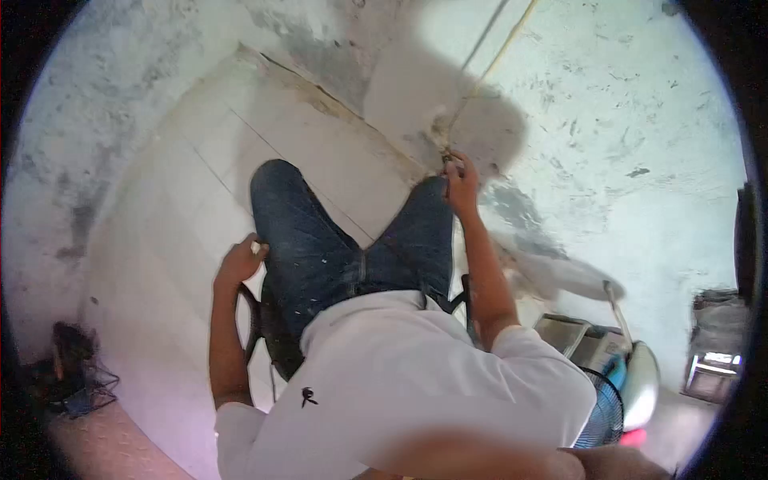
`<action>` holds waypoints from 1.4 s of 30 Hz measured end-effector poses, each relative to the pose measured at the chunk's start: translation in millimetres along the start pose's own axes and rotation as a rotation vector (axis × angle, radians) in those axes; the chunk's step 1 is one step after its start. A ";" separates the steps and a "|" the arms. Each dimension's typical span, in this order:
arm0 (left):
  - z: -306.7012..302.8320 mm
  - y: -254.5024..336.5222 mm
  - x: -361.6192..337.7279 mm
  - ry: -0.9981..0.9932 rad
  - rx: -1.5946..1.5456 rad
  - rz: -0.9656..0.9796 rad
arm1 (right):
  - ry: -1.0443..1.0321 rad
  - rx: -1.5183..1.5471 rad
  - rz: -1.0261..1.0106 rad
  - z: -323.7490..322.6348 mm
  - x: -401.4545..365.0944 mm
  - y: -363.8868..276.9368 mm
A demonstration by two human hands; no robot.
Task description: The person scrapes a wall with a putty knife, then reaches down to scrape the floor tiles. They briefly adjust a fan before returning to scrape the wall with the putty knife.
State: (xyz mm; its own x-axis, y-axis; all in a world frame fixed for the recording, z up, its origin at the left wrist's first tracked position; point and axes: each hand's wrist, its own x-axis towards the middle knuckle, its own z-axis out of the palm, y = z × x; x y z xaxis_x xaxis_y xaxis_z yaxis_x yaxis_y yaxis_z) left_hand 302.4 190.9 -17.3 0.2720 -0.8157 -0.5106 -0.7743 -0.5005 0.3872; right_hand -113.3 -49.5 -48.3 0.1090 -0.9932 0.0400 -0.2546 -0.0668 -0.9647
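Observation:
My left hand (242,261) is closed beside my left thigh, its fingers curled in. A small pale spot shows between thumb and fingers, too small to name. My right hand (462,186) is raised over my right knee, close to the wall. Its thumb and fingers are bent together around a small dark thing (447,162) whose kind I cannot tell. Just beyond the fingertips, a thin yellowish cord (500,54) runs down the wall to a rough brownish patch (442,132). Blue jeans (308,240) cover my spread knees as I sit on a black chair (280,344).
Stained pale walls (640,104) meet in front of me, above a whitish tiled floor (168,240). A black fan (602,410) stands behind on the right, beside boxes (572,336) and a pale rounded object (642,388). Dark wire-framed clutter (78,372) lies at far left.

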 end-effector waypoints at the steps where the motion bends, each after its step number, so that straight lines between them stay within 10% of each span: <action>1: 2.1 -3.8 3.1 0.012 0.000 0.035 | -0.002 0.009 0.021 2.5 1.2 -0.9; 26: -9.9 -25.5 -0.4 -0.075 -0.061 -0.112 | 0.202 0.479 0.807 -78.8 -81.7 70.6; 33: -19.3 -15.8 -3.5 -0.113 -0.085 -0.207 | 0.114 0.057 0.959 -97.0 -106.5 136.1; 36: -12.8 -21.9 5.0 -0.150 -0.103 -0.251 | 0.025 -0.240 0.861 -93.1 -106.1 129.9; 39: -17.3 -27.4 9.6 -0.188 -0.198 -0.294 | -0.091 -0.726 0.262 -91.6 -81.3 123.1; 42: -13.1 -25.4 12.0 -0.141 -0.224 -0.302 | -0.028 -0.762 0.240 -23.8 -36.1 15.4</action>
State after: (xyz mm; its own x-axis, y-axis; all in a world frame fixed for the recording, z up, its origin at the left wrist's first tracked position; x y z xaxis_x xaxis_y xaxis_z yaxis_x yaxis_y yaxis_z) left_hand 332.7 190.0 -23.2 0.3752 -0.5822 -0.7213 -0.5238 -0.7752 0.3531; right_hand -144.0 -17.0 -58.4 -0.0110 -0.9866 -0.1626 -0.8598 0.0924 -0.5022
